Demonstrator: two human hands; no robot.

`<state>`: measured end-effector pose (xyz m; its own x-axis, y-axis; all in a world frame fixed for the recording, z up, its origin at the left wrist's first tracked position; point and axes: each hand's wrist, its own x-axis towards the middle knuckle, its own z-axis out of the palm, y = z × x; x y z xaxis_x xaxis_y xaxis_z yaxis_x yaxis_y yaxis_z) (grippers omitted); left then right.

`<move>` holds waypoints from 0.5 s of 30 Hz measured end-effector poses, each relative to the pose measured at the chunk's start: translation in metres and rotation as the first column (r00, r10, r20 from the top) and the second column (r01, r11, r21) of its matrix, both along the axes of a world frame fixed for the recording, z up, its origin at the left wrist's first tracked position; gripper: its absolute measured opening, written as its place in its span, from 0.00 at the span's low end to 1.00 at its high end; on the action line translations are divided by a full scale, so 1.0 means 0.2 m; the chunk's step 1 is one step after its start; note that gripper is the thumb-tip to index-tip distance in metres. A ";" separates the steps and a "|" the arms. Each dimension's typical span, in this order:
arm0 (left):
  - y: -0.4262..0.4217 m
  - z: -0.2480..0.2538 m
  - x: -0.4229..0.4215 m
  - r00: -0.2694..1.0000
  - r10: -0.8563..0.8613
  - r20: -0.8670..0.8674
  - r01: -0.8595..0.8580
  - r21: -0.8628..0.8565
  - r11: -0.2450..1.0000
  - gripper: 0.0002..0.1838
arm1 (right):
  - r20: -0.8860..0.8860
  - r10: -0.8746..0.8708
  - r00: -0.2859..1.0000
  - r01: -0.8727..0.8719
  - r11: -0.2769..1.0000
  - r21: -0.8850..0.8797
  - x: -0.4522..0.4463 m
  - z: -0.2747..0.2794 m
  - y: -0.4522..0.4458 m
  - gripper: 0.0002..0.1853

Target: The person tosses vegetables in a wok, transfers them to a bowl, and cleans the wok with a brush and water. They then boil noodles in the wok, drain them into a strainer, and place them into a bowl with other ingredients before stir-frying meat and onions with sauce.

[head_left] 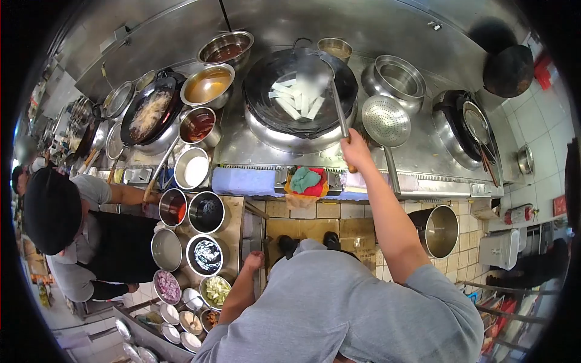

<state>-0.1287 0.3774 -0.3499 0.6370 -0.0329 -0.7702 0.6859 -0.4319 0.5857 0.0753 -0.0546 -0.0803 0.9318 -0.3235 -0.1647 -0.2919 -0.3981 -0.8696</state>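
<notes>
My right hand [357, 153] is closed around the wooden end of a long-handled wok ladle [340, 107]. Its metal shaft reaches up into a large black wok [257, 97], where steam blurs the ladle's head. Thick pale strips of food [298, 101], of a kind I cannot make out, lie in a loose pile in the wok. Low on the left, beside the side table with the pots, my left hand [254, 261] is curled into a loose fist, with nothing visible in it. A perforated strainer [386, 121] rests to the right of the wok.
Metal bowls of sauce [207, 85] and pots [206, 212] line the left side. A co-worker in a dark cap [53, 210] stands there near another wok of frying food [151, 115]. Folded cloths [304, 180] lie on the stove's front edge. A tall pot [440, 231] stands at right.
</notes>
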 end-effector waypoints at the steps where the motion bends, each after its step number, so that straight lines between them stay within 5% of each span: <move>1: 0.01 0.02 0.00 1.000 -0.008 -0.002 0.008 0.002 1.000 0.15 | -0.021 -0.003 1.000 0.005 0.995 0.100 0.05 -0.03 0.01 0.19; 4: 0.01 0.08 0.07 0.996 -0.093 -0.001 0.093 0.088 0.992 0.13 | -0.022 0.018 1.000 -0.010 0.938 0.345 0.04 0.05 0.00 0.19; 6: 0.00 0.11 0.05 0.992 0.127 0.009 -0.125 -0.087 0.988 0.13 | 0.007 0.047 0.999 -0.046 0.919 0.391 -0.03 0.09 -0.02 0.20; 8: 0.03 0.02 0.03 0.986 0.159 0.046 -0.154 -0.099 0.983 0.12 | 0.018 0.049 0.999 -0.052 0.899 0.435 -0.13 0.15 0.02 0.22; 10: 0.11 -0.15 -0.02 0.980 0.178 0.083 -0.169 -0.105 0.980 0.11 | 0.058 -0.075 0.996 -0.022 0.411 0.911 -0.24 0.21 0.07 0.23; 12: 0.15 -0.30 -0.08 0.992 0.104 0.077 -0.102 -0.023 0.995 0.10 | -0.011 -0.071 0.997 0.048 0.536 0.843 -0.29 0.21 0.12 0.27; 13: 0.05 0.09 -0.05 0.996 -0.011 -0.084 0.016 0.064 0.998 0.14 | -0.031 -0.010 0.999 0.029 0.703 0.710 -0.31 0.24 0.13 0.29; 14: 0.13 -0.06 -0.09 0.943 -0.329 0.049 0.320 0.127 0.939 0.14 | -0.064 0.042 0.997 0.000 0.836 0.549 -0.32 0.25 0.13 0.31; 15: 0.24 -0.24 -0.15 0.770 -0.619 0.156 0.581 0.228 0.781 0.14 | -0.054 0.094 0.994 -0.043 0.802 0.595 -0.31 0.22 0.10 0.34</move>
